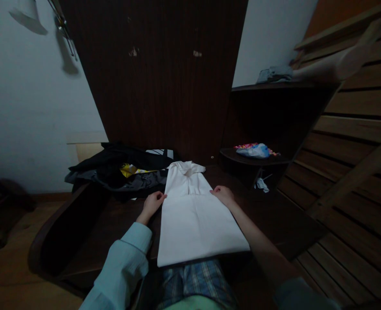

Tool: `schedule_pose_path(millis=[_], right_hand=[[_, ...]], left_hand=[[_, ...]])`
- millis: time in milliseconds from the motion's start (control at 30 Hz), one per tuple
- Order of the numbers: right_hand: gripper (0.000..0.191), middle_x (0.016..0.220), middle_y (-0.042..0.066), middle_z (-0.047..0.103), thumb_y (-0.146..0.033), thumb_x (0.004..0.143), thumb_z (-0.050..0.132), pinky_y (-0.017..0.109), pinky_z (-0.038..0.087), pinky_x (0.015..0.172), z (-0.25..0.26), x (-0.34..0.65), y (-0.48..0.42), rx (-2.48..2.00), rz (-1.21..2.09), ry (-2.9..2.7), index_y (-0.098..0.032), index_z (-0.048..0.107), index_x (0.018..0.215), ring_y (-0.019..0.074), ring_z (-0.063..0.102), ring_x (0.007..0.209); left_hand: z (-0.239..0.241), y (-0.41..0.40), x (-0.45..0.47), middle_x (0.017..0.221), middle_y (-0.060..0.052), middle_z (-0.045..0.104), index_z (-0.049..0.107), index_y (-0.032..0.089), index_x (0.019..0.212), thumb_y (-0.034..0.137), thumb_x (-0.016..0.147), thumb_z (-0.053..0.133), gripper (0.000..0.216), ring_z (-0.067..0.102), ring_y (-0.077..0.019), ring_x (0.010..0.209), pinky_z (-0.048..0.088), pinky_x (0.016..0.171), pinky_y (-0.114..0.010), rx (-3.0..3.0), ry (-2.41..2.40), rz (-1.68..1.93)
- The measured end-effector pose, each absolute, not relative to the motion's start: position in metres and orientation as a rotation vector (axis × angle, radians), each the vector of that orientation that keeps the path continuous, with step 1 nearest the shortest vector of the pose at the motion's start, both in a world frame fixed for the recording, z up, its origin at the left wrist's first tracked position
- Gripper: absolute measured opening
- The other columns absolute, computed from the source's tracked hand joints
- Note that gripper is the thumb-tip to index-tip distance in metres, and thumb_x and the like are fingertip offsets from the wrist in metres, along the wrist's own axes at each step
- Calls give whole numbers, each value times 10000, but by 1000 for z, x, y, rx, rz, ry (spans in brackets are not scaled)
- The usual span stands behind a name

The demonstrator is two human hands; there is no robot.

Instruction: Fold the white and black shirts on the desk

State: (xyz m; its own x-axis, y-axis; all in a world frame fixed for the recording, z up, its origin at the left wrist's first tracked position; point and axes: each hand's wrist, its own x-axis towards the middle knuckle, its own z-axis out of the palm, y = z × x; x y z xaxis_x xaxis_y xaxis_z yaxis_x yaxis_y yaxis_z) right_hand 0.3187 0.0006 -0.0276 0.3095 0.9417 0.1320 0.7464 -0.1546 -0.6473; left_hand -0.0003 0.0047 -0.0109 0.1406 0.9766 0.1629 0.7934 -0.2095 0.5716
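White garment (199, 224), one, collared: lying folded lengthwise on the dark wooden counter (122, 228), lower centre of the frame, collar toward the middle, lower end near the bottom edge.

Left hand (153, 203), one: at the garment's left edge, thumb and fingertips pinching the cloth; pale green sleeve (122, 258) pushed up the forearm.

Right hand (222, 196), one: at the right edge, fingers bent, thumb and fingertips pinching the cloth.

Dark clothing (113, 165), one heap, with a yellow piece (130, 170): left of the collar.

Plaid cloth (198, 277), blue: bottom centre, on the wearer's lap.

Plastic bag (255, 151), white and blue: on the lower shelf (271, 162), right of centre.

Folded cloth (276, 74), greyish blue: on the upper shelf (261, 88), upper right.

Wooden slats (354, 146): right side.

Lamp (27, 17), white shade: upper left.
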Motion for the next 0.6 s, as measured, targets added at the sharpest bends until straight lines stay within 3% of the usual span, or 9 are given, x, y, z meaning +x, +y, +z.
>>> schedule_pose_path(millis=[267,600], right_hand=[[182,642,11,608,-321,715,486,215,290,473,-26,314,-7,-1952,310,-1519,-211,579,604,132,523,596],[220,641,22,599,-369,712,477,224,306,491,-21,315,-9,-1933,333,-1506,-208,566,591,143,528,609]], left_hand=[[-6,3,2,669,-8,597,538,188,664,304,785,440,194,532,-136,629,321,533,-198,2086,1766,688],[-4,2,2,725,-32,625,571,187,711,315,821,383,252,550,-152,669,301,532,-206,2119,1794,643]])
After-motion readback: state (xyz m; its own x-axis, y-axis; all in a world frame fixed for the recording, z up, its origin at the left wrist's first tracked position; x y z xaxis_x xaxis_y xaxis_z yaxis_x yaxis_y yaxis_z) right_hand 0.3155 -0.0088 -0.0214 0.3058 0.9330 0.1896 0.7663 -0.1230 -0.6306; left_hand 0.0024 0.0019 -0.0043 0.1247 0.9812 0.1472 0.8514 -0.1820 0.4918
